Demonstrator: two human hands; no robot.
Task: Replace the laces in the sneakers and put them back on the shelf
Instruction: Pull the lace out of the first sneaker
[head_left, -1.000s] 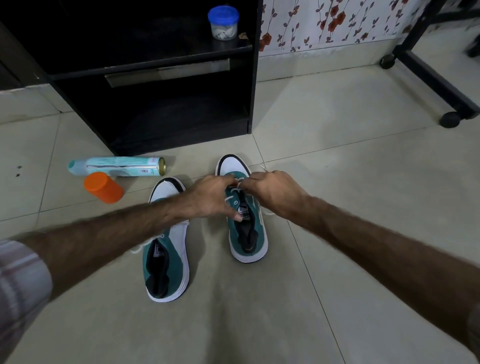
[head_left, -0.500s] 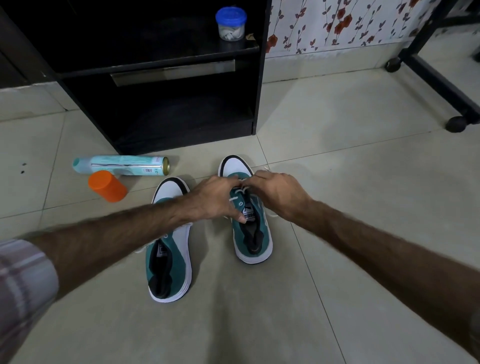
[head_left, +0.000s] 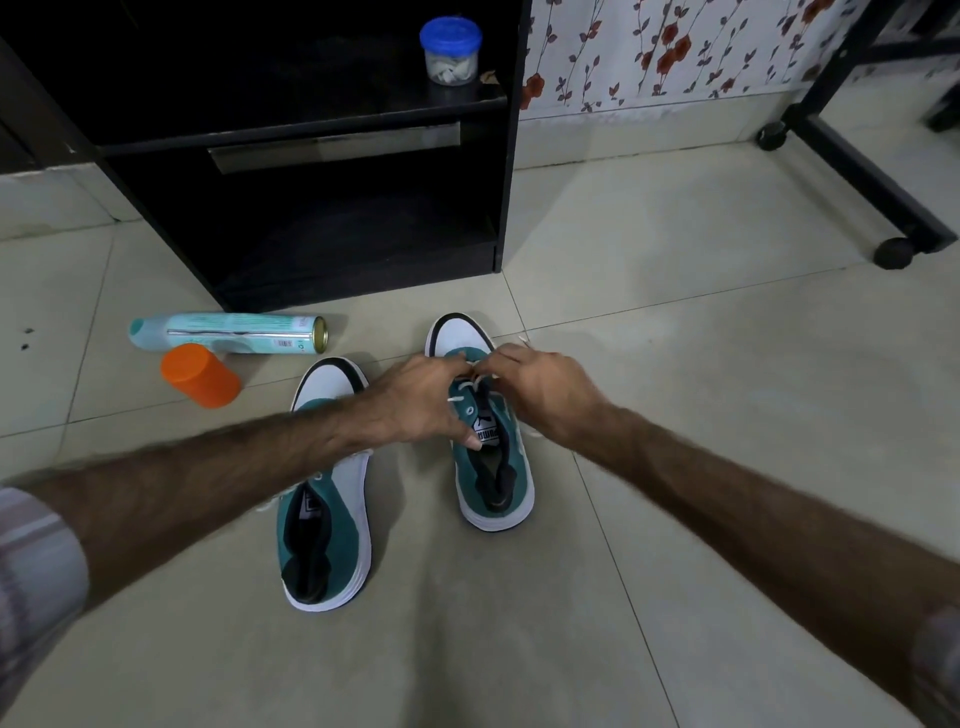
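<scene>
Fingertips of both hands, left hand (head_left: 415, 400) and right hand (head_left: 545, 389), are pinching the white lace (head_left: 470, 383) over the right sneaker (head_left: 491, 457). Left forearm is crossing the left sneaker (head_left: 327, 519). Spray can (head_left: 228, 333) and orange cap (head_left: 200, 375) are lying nearby before the black shelf (head_left: 363, 218).

left sneaker (head_left: 332, 519): midfoot under forearm | jar (head_left: 450, 52): contents unclear | rolling frame (head_left: 857, 156): cropped at edge
</scene>
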